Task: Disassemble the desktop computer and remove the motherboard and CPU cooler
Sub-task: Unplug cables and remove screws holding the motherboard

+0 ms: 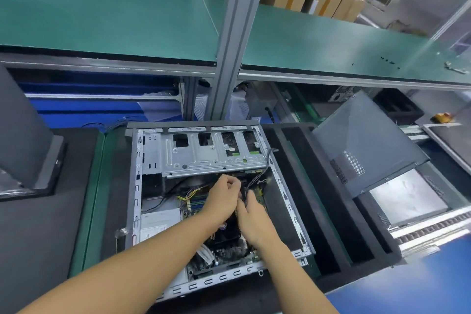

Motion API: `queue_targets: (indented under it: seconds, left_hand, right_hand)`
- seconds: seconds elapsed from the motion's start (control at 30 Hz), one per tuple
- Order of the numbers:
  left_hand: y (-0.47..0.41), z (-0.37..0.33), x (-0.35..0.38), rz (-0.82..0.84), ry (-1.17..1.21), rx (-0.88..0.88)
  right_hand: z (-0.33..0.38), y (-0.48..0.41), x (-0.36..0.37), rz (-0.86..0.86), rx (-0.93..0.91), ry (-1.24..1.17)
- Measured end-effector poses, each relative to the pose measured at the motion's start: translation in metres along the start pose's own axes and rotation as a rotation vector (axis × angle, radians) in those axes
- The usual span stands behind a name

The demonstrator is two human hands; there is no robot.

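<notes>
Desktop case (pixel 137 186) laid open at counter (pixel 86 224) middle. Side panel (pixel 362 140) already taken off, propped toward right edge. Motherboard (pixel 229 255) and CPU cooler (pixel 226 233) not yet removed, seated inside case. Left grip (pixel 225 197) curled, black cable (pixel 244 192) pinched. Right grip (pixel 251 219) alongside, closure not discernible. Unplugging judged underway.

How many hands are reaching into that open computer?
2. The left hand and the right hand are close together inside the open case, by the black cooler fan. None seem hidden.

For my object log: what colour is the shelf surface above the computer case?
The shelf surface is teal green, best seen in the head view.
</notes>
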State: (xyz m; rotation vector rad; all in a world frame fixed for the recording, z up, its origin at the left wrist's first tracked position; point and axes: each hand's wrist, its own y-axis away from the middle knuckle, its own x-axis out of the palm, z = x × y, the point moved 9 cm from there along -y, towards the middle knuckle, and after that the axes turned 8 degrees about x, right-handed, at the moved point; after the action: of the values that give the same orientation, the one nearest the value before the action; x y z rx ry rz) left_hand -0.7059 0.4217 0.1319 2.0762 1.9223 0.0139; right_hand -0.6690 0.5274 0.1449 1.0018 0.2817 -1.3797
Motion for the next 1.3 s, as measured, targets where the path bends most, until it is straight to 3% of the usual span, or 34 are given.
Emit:
queue_targets:
  seconds: [0.2, 0.4, 0.5, 0.63, 0.8, 1.13, 1.3]
  left_hand:
    - [0.006, 0.018, 0.005, 0.111, 0.147, -0.184]
    - [0.005, -0.013, -0.003, 0.080, 0.025, 0.023]
    - [0.007, -0.028, -0.002, 0.121, 0.016, 0.099]
    - [0.008, -0.045, -0.011, 0.144, 0.192, 0.153]
    - [0.004, -0.043, -0.020, 0.166, 0.604, 0.055]
    - [-0.005, -0.048, -0.026, 0.149, 0.823, 0.023]
    - [-0.003, -0.068, -0.007, 0.258, 0.886, 0.016]
  right_hand:
    - [0.006, 0.006, 0.007, 0.018, -0.114, 0.141]
    - [0.008, 0.007, -0.001, -0.014, -0.138, -0.015]
    - [0.003, 0.005, 0.004, 0.114, -0.131, -0.278]
    - [-0.003, 0.005, 0.018, 0.345, -0.098, -0.514]
    - [0.010, 0.008, 0.019, 0.285, -0.160, -0.282]
    - [0.014, 0.012, 0.018, 0.405, -0.171, -0.579]
    - [0.019, 0.016, 0.012, 0.445, -0.217, -0.601]
